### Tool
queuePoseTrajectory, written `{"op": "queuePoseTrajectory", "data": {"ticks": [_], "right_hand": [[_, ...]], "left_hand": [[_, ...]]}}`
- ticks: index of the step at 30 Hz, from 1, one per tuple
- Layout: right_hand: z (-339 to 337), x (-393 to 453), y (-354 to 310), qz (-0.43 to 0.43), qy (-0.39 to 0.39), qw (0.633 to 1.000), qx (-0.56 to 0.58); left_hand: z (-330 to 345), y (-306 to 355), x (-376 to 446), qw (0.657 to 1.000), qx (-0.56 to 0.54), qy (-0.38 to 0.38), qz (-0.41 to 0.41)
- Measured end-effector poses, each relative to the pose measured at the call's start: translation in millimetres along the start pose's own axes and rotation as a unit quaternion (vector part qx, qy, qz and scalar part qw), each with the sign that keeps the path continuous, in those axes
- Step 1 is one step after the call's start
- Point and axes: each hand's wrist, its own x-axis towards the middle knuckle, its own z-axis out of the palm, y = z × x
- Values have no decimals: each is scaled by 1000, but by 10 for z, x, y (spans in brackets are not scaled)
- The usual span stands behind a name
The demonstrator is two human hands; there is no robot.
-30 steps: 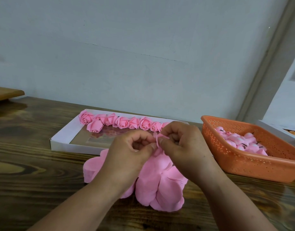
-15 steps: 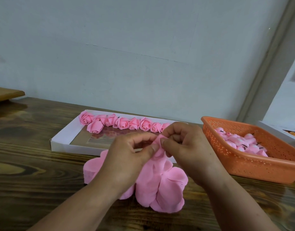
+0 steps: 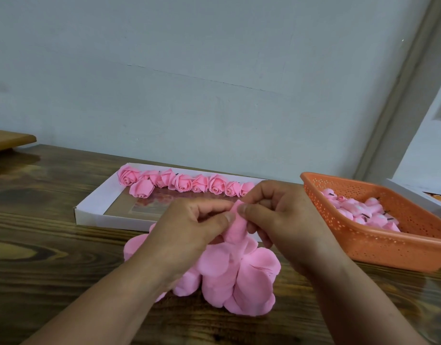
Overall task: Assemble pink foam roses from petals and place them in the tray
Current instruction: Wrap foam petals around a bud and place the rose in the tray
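- Near the front edge of the wooden table, just short of the white tray: left hand and right hand meeting thumb to thumb over one pink petal.
- Petal pinched from both sides: left thumb and forefinger curled onto its left edge, right thumb and forefinger curled onto its top right; remaining right fingers folded in behind it.
- Long axis of the held petal running up and down, upper tip between the two thumbs, lower end trailing toward the petal pile on the table directly beneath.
- Whether a bud core sits inside the wrap: cannot tell, hidden by the fingers.
- Tray lying straight beyond the hands, a row of finished roses along its far edge, the floor in front of them showing bare cardboard; both hands about equally near, the right closer to the row's right end.
- Orange basket of pink buds to the right, near the right hand but apart from it.
- Judged step: rolling or shaping the petal, placing not yet begun.
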Motion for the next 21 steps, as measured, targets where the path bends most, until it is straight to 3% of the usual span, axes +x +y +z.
{"op": "queuePoseTrajectory", "data": {"ticks": [8,21], "right_hand": [[-58,18,1,40,13,990,137],[-93,54,58,23,25,989,143]], "left_hand": [[-255,88,24,983,38,-179,11],[-35,21,-18,990,73,-65,102]]}}
